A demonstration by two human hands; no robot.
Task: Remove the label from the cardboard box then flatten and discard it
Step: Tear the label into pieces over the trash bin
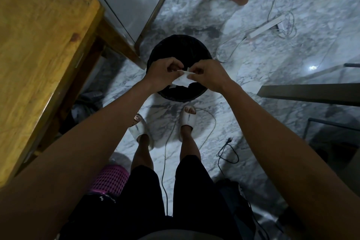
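Marble floor (253,87) carrying black bin (180,94); left hand (164,75) and right hand (208,77) both pinching white label (182,81) above it.

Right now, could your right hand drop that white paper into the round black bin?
Probably yes. The right hand and left hand both pinch the torn white paper label directly above the round black bin, whose open mouth has nothing covering it.

Single view, worn on my head: it looked steeply down past my forearms to my left hand (164,73) and right hand (207,76), close over the black bin (181,48), marble floor (272,60) filling the frame.
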